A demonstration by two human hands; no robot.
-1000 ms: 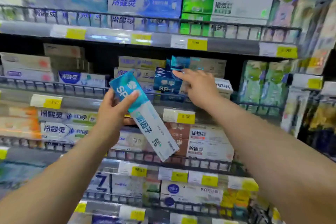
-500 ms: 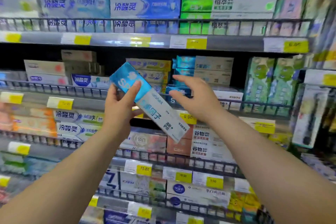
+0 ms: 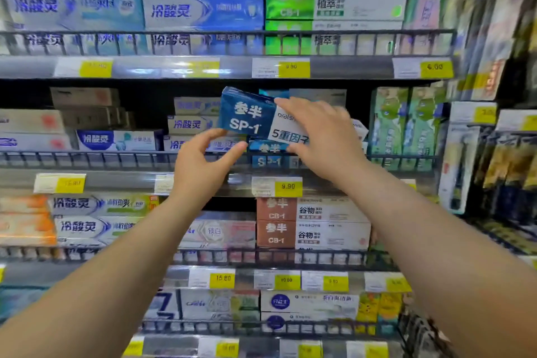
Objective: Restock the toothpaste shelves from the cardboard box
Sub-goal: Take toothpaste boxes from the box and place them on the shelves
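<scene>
While right hand [image 3: 322, 136] grips the blue-white SP-1 toothpaste box [image 3: 250, 116], fingers over top edge and thumb under, box hangs tilted at mouth of 2nd shelf [image 3: 116, 154], just above the shelved SP-1 stack [image 3: 268, 154]; not yet set down. Left hand [image 3: 203, 163] cupped loosely under box's left end, thumb and fingers apart; contact w/ box unclear, no grip seen. Progress, by judgement: this unit mid-placement; slot has room above stack, and rows to left look low. No cardboard box in view, so remaining qty can't be assessed.
</scene>
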